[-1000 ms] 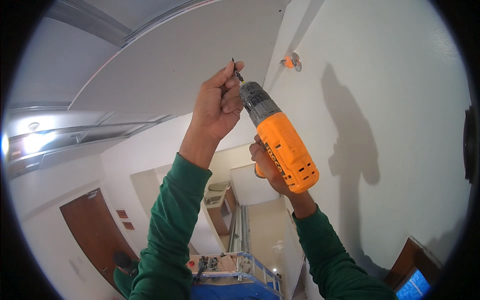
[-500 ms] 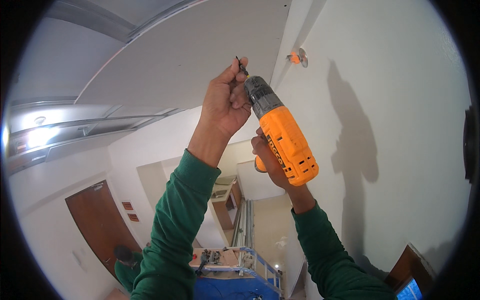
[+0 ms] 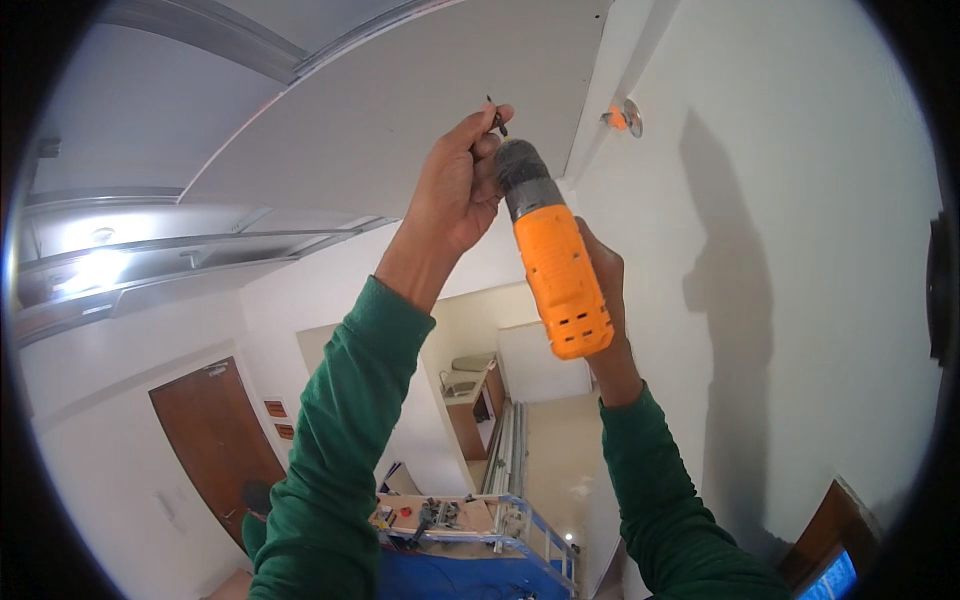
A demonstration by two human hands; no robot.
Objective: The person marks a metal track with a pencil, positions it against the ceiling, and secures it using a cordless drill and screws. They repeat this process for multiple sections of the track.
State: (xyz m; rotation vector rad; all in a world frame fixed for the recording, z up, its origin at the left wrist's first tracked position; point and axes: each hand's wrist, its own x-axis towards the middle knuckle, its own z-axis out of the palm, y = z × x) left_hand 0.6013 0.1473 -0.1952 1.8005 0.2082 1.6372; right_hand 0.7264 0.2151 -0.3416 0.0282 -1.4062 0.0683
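Your left hand point(image 3: 460, 195), raised before a grey ceiling board point(image 3: 340, 140), pinches a dark pointed piece point(image 3: 503, 127) at the nose of an orange-and-black drill point(image 3: 558, 265), which points upward. Your right hand point(image 3: 610, 280) is clamped on the drill, fingers hidden behind it. Further right, a shadow point(image 3: 735, 270) crosses the white wall point(image 3: 850, 180).

The bare right hand point(image 3: 607, 268) grips an orange-and-black power drill point(image 3: 556, 268); at its nose, the bare left hand point(image 3: 460, 188) pinches a thin dark pointed piece point(image 3: 499, 122), seemingly a screw or bit.
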